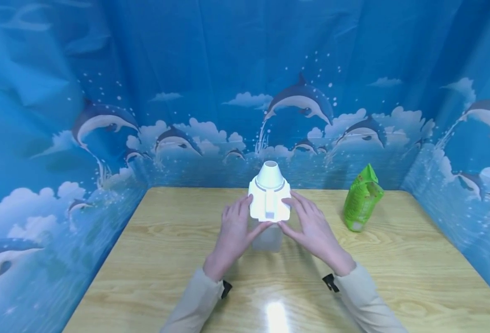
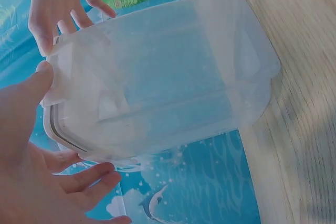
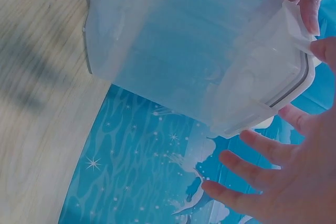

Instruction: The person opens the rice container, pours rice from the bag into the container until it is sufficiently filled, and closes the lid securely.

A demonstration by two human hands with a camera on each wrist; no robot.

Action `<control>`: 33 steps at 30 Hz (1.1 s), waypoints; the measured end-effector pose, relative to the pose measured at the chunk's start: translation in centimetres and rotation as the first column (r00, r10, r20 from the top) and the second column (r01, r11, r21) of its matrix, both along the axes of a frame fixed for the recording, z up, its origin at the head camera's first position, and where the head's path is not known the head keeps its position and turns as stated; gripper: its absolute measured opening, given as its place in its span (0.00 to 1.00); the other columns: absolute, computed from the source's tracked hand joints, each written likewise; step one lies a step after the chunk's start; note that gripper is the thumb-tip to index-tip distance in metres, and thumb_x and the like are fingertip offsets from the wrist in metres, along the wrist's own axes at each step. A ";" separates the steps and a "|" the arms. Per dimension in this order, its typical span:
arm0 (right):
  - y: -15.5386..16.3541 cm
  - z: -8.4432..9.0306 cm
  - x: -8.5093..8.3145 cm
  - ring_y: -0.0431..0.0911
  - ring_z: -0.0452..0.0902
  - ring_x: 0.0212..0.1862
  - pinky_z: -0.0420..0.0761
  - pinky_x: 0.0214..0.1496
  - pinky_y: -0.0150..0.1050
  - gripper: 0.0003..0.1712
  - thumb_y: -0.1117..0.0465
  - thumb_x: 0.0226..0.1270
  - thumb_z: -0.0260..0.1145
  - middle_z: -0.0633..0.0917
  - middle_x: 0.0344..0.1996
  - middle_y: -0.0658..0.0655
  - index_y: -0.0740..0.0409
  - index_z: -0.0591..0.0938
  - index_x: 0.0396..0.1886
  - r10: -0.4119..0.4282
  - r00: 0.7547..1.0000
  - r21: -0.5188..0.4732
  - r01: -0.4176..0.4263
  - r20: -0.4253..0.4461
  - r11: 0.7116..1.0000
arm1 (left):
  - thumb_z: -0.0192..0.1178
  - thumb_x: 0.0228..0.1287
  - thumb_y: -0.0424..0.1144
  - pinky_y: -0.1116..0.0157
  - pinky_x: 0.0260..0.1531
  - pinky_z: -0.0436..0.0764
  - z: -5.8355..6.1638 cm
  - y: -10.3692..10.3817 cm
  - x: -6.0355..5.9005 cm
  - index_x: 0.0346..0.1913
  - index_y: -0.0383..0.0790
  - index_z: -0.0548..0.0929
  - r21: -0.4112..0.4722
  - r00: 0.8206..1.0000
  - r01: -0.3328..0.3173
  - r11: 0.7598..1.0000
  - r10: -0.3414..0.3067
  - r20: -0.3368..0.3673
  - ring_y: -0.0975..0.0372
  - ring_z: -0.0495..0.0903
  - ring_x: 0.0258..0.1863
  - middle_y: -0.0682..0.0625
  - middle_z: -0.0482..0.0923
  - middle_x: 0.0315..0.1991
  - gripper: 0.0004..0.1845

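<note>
Container [image 2: 168,77] of smooth translucent plastic, white lid [image 1: 259,203] with conical spout [image 1: 270,178]

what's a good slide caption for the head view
Both hands hold the white lid atop a translucent container, with a green packet to the right on a wood-grain table.

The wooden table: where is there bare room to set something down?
Bare table lies between the left sleeve and the left curtain, and right of the right sleeve, in front of the green bag. The middle is crowded: the left hand and right hand hold the lidded container.
</note>
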State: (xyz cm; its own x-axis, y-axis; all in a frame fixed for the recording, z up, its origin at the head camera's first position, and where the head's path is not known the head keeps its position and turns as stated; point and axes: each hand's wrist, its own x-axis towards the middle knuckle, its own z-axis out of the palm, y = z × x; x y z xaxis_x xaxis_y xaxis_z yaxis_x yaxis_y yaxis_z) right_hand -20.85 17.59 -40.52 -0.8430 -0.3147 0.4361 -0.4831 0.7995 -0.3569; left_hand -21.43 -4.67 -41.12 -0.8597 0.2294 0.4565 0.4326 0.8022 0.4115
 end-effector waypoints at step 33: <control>0.1 0.4 0.4 0.62 0.61 0.75 0.63 0.70 0.70 0.34 0.47 0.76 0.61 0.62 0.77 0.62 0.50 0.67 0.77 0.107 0.982 -0.027 -0.112 -0.154 0.993 | 0.63 0.61 0.67 0.36 0.69 0.65 0.5 0.2 1.4 0.73 0.36 0.68 -0.038 1.000 -0.005 0.999 0.004 -0.015 0.46 0.71 0.68 0.39 0.72 0.69 0.48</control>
State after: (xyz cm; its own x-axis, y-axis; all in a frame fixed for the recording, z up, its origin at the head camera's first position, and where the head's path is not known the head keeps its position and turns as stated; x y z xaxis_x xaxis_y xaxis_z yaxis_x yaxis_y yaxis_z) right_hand -20.47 17.68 -40.15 -0.7272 -0.3835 0.5693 -0.6181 0.7266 -0.3000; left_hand -20.05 -4.49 -40.63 -0.8538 0.2430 0.4603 0.4348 0.8192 0.3740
